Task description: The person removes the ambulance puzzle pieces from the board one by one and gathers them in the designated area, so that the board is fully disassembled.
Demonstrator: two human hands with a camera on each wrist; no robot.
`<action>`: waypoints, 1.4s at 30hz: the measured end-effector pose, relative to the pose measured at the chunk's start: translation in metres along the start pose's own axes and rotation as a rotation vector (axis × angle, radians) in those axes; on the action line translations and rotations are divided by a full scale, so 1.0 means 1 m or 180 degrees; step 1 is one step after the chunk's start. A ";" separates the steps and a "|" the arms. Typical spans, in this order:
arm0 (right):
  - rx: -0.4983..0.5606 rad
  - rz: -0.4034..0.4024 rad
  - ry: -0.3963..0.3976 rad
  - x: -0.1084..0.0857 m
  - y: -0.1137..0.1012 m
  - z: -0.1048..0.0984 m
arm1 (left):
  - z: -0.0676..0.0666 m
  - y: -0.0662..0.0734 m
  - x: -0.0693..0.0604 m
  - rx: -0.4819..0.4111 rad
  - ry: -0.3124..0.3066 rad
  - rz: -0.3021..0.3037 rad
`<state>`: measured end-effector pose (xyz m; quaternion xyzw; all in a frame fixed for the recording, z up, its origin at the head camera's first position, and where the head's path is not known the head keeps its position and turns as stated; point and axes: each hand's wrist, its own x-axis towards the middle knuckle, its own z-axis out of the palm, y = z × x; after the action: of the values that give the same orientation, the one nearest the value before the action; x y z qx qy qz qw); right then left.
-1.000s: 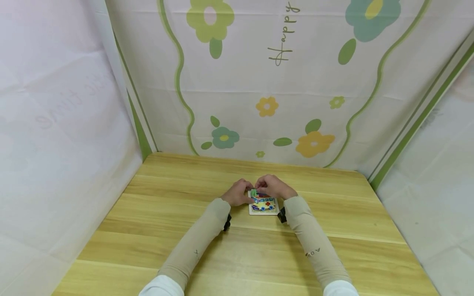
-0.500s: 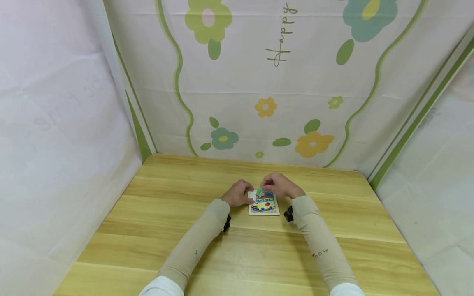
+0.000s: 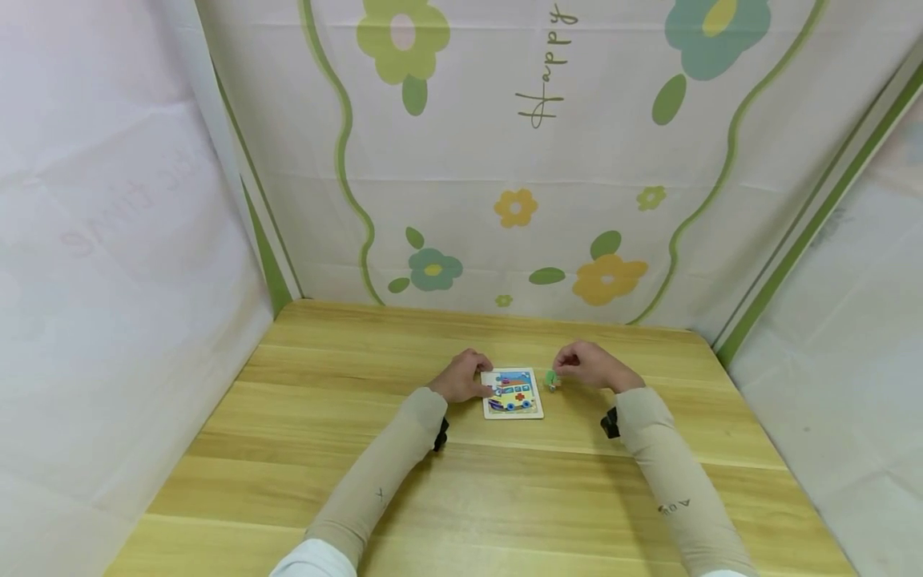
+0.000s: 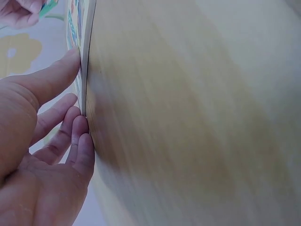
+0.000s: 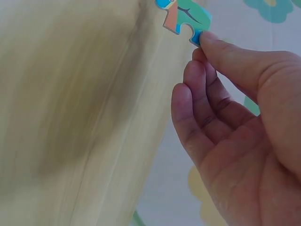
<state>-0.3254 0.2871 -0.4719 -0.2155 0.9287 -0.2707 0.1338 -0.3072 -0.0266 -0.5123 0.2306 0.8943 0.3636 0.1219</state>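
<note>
A small jigsaw puzzle (image 3: pixel 521 399) in a white-edged tray lies flat on the table, showing a yellow ambulance with a red cross. A pale bare patch shows at its upper left corner. My left hand (image 3: pixel 461 377) holds that corner, the thumb on the left edge and the fingers at the far side; the left wrist view shows the tray edge-on. To the right of the tray, my right hand (image 3: pixel 591 366) pinches a green jigsaw piece (image 5: pixel 194 16) with blue and orange parts between thumb and fingertips, lifted off the table.
The wooden table (image 3: pixel 461 497) runs back to a white curtain (image 3: pixel 461 144) printed with flowers. More white cloth hangs along the left and right sides. A black wrist camera (image 3: pixel 610 422) sits under the right wrist.
My right hand has lifted the green jigsaw piece from the upper left of the puzzle and carried it right, past the tray's edge. The left hand stays at the corner.
</note>
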 end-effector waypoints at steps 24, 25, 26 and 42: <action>-0.0105 0.0158 0.0205 0.001 0.030 0.020 | 0.002 0.000 0.001 0.0035 -0.0009 0.0009; -0.0118 0.0165 0.0211 0.002 0.030 0.020 | 0.002 0.001 0.000 0.0024 -0.0008 0.0015; -0.0132 0.0152 0.0220 0.002 0.030 0.020 | 0.001 0.001 0.000 0.0020 -0.0012 0.0014; -0.0148 0.0202 0.0180 0.004 0.019 0.015 | -0.002 0.006 -0.005 -0.0027 -0.0007 0.0108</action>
<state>-0.3290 0.2928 -0.4954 -0.1812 0.9445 -0.2507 0.1109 -0.3022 -0.0269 -0.5063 0.2456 0.8886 0.3692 0.1177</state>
